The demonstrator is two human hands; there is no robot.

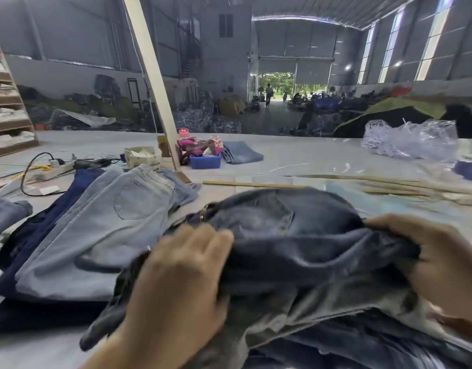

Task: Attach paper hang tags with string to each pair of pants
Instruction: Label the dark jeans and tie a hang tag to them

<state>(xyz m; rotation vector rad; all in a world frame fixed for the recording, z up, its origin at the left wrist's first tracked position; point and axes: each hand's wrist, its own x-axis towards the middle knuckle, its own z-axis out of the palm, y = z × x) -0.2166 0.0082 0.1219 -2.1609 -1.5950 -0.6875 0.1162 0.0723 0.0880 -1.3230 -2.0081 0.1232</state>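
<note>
Hands, left hand (184,265) and right hand (440,265), are gripping bunched dark jeans (296,235), no hang tag showing attached, light jeans (104,230) lying beside

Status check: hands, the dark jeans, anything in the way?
Left hand and right hand both grip dark jeans. No hang tag visible on them. Light jeans lie alongside, left.

A single head-worn wide-angle view looks forward and slightly down from close above the near edge of the table (296,161), the hands large in the near foreground, the warehouse hall with its far open doorway (278,86) stretching straight ahead
</note>
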